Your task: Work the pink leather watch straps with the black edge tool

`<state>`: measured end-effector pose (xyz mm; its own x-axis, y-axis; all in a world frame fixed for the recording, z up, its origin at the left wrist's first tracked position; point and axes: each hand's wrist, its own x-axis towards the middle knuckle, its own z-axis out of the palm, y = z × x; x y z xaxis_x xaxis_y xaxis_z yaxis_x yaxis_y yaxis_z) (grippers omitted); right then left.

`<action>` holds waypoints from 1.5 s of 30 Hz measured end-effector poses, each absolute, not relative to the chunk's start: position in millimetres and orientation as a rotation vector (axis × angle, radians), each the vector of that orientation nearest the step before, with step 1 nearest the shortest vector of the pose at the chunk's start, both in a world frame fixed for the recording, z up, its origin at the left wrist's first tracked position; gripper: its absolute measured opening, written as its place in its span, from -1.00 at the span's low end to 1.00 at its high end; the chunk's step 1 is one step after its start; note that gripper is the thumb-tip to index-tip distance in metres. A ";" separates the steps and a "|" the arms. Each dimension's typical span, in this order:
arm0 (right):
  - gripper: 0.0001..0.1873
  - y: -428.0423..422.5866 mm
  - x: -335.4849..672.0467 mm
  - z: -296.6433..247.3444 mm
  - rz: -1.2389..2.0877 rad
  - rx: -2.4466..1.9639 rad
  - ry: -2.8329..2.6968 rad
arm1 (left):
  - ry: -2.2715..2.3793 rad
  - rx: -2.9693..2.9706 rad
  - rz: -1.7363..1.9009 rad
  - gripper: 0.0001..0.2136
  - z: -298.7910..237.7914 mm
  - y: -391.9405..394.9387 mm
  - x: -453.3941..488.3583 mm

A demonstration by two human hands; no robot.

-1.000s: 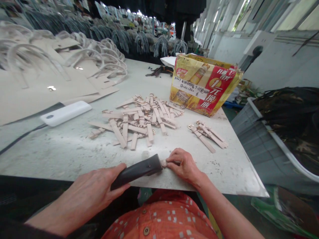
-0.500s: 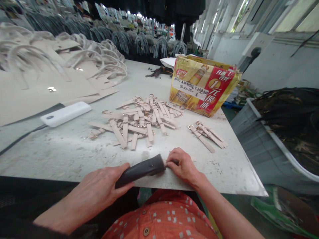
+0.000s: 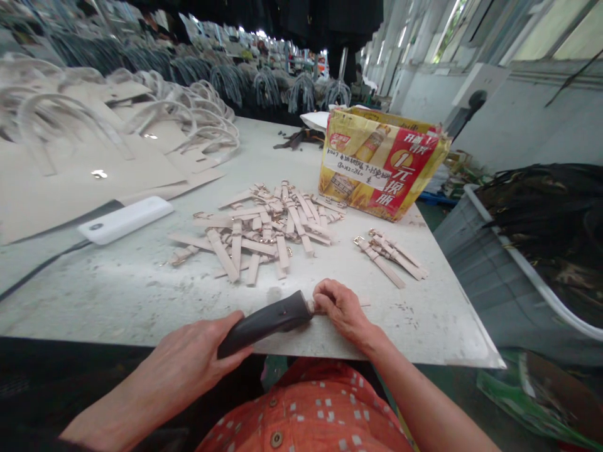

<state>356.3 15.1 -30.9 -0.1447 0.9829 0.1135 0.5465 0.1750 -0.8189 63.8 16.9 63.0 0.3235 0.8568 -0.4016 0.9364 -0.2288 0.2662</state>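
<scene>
On the scuffed white worktop (image 3: 117,295), near edge, the left hand (image 3: 188,367) still gripped the dark flat-handled tool (image 3: 266,321), nudged slightly right against the small beige strap piece (image 3: 311,307) pinched under the right hand (image 3: 342,307).

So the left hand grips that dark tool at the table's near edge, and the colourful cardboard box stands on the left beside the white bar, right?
Not quite. The head view shows the yellow-and-red cardboard box standing far right. The left hand does grip the dark tool.
</scene>
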 end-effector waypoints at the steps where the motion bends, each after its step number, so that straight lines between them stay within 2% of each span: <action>1: -0.80 15.1 357.2 -30.8 0.836 -1.431 -1.781 | 1.580 2.132 -0.230 -0.40 62.2 16.7 63.1; 8: -0.53 8.6 371.1 -31.3 0.857 -1.287 -1.807 | 1.556 2.122 -0.327 -0.43 62.1 17.1 60.4; 13: -0.67 6.1 373.6 -33.1 0.677 -1.327 -1.899 | 1.548 2.125 -0.369 -0.43 63.6 20.0 59.3; 21: -0.52 5.3 374.3 -33.7 0.695 -1.310 -1.895 | 1.544 2.154 -0.385 -0.41 63.8 29.4 56.1; 29: -0.45 1.3 369.8 -33.5 0.742 -1.273 -1.875 | 1.532 2.171 -0.223 -0.55 61.9 37.8 42.4; 38: -0.57 0.1 369.1 -30.4 0.786 -1.254 -1.872 | 1.505 2.206 -0.308 -0.59 71.7 35.0 56.0; 43: -0.54 0.3 368.0 -28.5 0.816 -1.297 -1.852 | 1.487 2.234 -0.380 -0.52 86.4 40.0 78.1; 45: -0.59 0.3 368.8 -25.3 0.768 -1.367 -1.860 | 1.466 2.246 -0.372 -0.51 86.3 40.1 84.2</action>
<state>368.8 0.3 -25.3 -0.2038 0.9612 0.1858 0.5503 0.2694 -0.7903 84.2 40.1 86.3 0.4047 0.7989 -0.4449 0.9144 -0.3483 0.2064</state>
